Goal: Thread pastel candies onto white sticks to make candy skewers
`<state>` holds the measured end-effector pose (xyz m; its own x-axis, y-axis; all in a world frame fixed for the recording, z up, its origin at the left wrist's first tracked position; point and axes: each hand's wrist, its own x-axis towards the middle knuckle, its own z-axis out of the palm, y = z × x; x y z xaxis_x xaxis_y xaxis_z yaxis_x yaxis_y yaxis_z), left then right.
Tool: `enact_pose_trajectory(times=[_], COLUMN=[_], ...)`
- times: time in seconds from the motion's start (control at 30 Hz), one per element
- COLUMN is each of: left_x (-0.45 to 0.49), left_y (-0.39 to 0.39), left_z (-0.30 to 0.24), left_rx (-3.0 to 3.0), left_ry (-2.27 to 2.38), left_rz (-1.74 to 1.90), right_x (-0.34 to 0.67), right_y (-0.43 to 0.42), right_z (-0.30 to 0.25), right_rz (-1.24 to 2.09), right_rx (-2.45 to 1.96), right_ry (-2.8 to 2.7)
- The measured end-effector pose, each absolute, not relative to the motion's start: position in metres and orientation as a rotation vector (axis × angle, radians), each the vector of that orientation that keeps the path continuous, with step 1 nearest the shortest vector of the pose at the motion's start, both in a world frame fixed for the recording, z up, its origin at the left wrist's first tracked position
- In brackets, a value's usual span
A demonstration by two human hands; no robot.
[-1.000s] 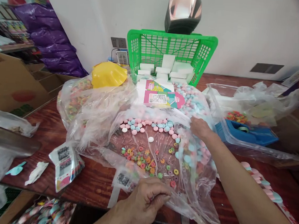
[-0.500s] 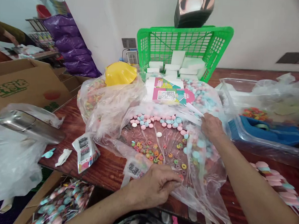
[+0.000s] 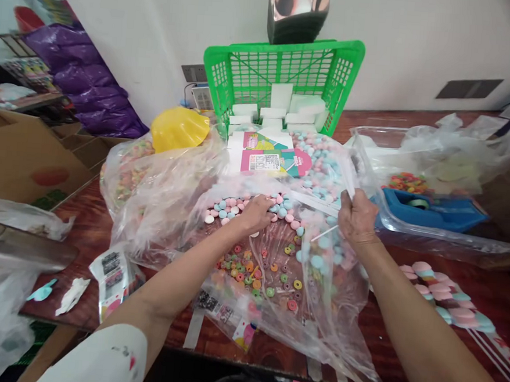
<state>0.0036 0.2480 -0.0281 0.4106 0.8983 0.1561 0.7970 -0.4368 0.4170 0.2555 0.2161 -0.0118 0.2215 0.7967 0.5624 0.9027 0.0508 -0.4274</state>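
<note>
Reaching into the middle of the pile, the left hand (image 3: 257,210) sits on the row of pink and blue round tablet candies (image 3: 245,205) spread on the clear plastic sheet (image 3: 276,262); its fingers are curled down over a few of them, though I can't tell if any are actually pinched. The right hand (image 3: 358,217) is closed around the edge of a clear plastic bag of pink and blue candies (image 3: 326,167) and also seems to hold a thin white stick (image 3: 322,235).

Looks like the picking-up stage to me: candies getting gathered off the sheet. Next move probably needs a neat pinch so the loose ones don't scatter.

Containers, same head view:
- green plastic lattice basket (image 3: 285,71) at the back, with white blocks (image 3: 282,108) stacked inside
- clear plastic tub (image 3: 392,224) on the right, holding a blue tape dispenser (image 3: 432,209) and some multicoloured ring candies (image 3: 404,181)
- crumpled clear bag of coloured rings (image 3: 129,170) on the left, with a yellow plastic scoop (image 3: 179,129) on top

Loose small fruit-ring candies (image 3: 258,275) lie on the sheet just below the tablets. Everything rests on the dark red wooden table (image 3: 472,270).
</note>
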Motion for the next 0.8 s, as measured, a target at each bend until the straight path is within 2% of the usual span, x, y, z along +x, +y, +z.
enact_pose_trajectory(times=[0.13, 0.23, 0.3, 0.43, 0.53, 0.6, 0.67, 0.73, 0.8], left_x=[0.002, 0.011, 0.022, 0.038, 0.031, 0.020, 0.008, -0.003, -0.011], left_y=[0.215, 0.179, 0.158, 0.139, 0.135, 0.136, 0.142, 0.158, 0.182], left_z=[-0.012, 0.008, 0.017, 0.023, 0.023, 0.023, 0.022, 0.017, 0.009], left_rx=[2.461, 2.470, 2.292, 1.548, 1.164, 1.140, 1.221, 1.460, 1.800], left_ry=[1.441, 1.080, 0.834, 0.846, 0.816, 0.753, 0.738, 0.904, 1.229], left_rz=[0.583, 0.883, 1.013, 1.221, 1.125, 0.916, 0.715, 0.653, 0.683], right_x=[0.237, 0.218, 0.207, 0.193, 0.187, 0.186, 0.191, 0.203, 0.219], right_y=[0.216, 0.212, 0.204, 0.166, 0.120, 0.089, 0.063, 0.044, 0.030], right_z=[-0.014, -0.011, -0.008, -0.006, -0.011, -0.021, -0.034, -0.046, -0.055], right_rz=[-0.134, -0.054, 0.015, 0.231, 0.433, 0.693, 0.937, 0.965, 0.845], right_rx=[-1.694, -1.624, -1.579, -1.460, -1.354, -1.242, -1.215, -1.291, -1.354], right_ry=[-1.397, -1.348, -1.344, -1.439, -1.605, -1.680, -1.495, -1.111, -0.846])
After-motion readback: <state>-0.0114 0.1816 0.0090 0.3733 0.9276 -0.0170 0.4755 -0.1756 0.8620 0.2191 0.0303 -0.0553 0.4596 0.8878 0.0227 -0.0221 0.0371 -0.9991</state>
